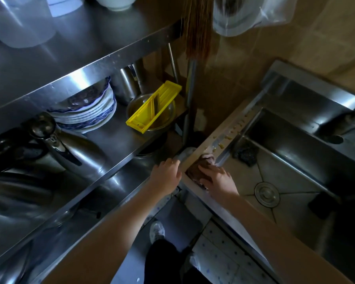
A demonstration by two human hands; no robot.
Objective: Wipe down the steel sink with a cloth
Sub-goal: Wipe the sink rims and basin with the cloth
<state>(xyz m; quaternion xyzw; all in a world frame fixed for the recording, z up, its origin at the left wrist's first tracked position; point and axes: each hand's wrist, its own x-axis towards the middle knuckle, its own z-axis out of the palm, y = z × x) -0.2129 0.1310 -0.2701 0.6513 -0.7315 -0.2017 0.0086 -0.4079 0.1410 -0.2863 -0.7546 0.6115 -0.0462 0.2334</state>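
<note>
Steel-wiping at lower centre of the frame: pressing the brown cloth [197, 171] onto the left ledge of the sink [285, 177] with the right hand [218, 179], fingers spread flat over it, not clenching. Curling the left hand [168, 173] at the ledge's outer edge just beside; unable to tell whether holding anything. Probably doing best by keeping the palm flat and sweeping up-frame towards the yellowish crumbs [229, 137], steering them inward to the basin, not off the outer edge. Having open room along the ledge and around the drain [266, 194]; minding the dark scrubber [245, 154] in the basin's corner and the rack post [190, 99] crowding the left.
</note>
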